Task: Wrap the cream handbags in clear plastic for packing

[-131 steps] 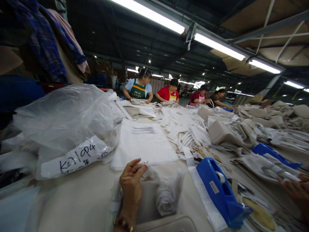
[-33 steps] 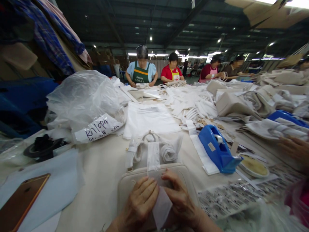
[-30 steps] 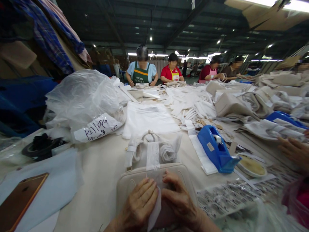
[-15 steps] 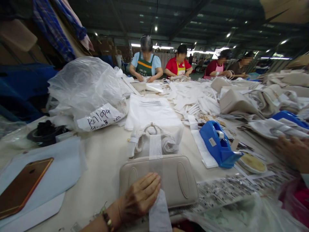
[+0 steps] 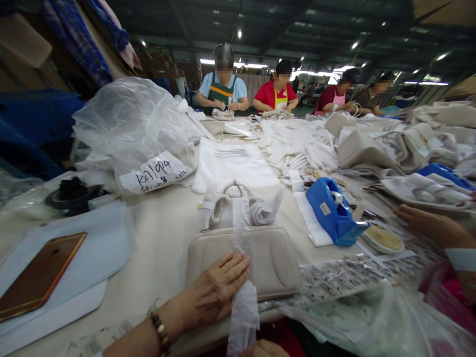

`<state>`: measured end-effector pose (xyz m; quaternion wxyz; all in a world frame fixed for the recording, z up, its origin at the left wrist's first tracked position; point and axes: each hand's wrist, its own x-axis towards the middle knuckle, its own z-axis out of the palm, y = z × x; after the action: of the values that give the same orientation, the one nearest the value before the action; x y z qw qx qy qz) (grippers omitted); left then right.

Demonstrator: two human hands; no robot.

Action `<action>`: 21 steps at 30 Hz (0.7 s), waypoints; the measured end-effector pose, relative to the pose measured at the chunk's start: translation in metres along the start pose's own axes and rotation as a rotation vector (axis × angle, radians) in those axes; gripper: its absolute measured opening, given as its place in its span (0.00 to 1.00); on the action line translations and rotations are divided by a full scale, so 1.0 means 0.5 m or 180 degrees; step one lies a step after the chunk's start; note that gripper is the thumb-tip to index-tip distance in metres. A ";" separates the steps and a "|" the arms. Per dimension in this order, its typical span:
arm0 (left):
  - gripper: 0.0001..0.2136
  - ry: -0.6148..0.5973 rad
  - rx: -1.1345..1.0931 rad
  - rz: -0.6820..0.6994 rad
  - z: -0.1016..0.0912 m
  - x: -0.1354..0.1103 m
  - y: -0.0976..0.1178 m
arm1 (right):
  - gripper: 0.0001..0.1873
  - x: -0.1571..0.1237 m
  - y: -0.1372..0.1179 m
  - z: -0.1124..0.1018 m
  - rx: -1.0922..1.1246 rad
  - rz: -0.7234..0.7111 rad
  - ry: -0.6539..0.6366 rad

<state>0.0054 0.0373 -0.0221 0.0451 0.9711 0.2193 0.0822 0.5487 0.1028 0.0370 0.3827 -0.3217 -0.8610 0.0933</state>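
My left hand (image 5: 223, 285) lies flat with its fingers stretched together on the front of a beige handbag (image 5: 273, 277). Under and beside its fingertips runs a translucent white plastic strip (image 5: 243, 310), which crosses the middle of the bag and hangs over the table edge. At the bottom of the view my right hand (image 5: 265, 349) shows only in part, its fingers curled at the strip's lower end. Above the bag body lie its handle (image 5: 235, 187) and a rolled white wrapping (image 5: 264, 212).
A blue tape dispenser (image 5: 330, 213) and a shallow dish (image 5: 383, 239) stand at right, near a co-worker's hand (image 5: 431, 225). On the left are a phone (image 5: 42, 272) on sheets and a big plastic bag (image 5: 130, 129). White sheets (image 5: 232, 166) lie behind the handbag; co-workers sit across.
The view has tilted slightly. My left hand stays on the bag and strip. My right hand shows more at the bottom edge. The co-worker's hand at right has extended leftward.
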 end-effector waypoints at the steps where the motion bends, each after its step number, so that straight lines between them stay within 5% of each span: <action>1: 0.31 -0.0033 -0.0039 -0.0001 0.004 0.001 -0.002 | 0.14 0.011 -0.016 0.002 0.0167 -0.0124 0.0016; 6: 0.31 -0.0083 -0.0094 -0.0115 -0.005 0.001 0.002 | 0.19 0.061 -0.099 0.040 0.0454 -0.0228 0.0087; 11: 0.30 -0.0266 -0.0516 -0.0235 -0.046 0.007 0.010 | 0.12 0.052 -0.214 0.165 0.0448 -0.0206 -0.0137; 14: 0.20 -0.0069 -0.0518 -0.0341 -0.038 0.012 0.009 | 0.10 0.057 -0.262 0.212 0.0412 -0.0257 -0.0319; 16: 0.17 0.0096 -0.0327 -0.0364 -0.021 0.012 0.009 | 0.16 0.075 -0.268 0.195 0.0369 -0.0317 -0.0405; 21: 0.22 0.0028 -0.0186 -0.0326 -0.008 0.008 0.015 | 0.26 0.123 -0.216 0.064 0.0297 -0.0537 -0.0418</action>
<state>0.0112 0.0324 -0.0165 0.0766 0.9565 0.2665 0.0904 0.4428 0.0603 0.0955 0.3466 -0.2231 -0.9029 0.1217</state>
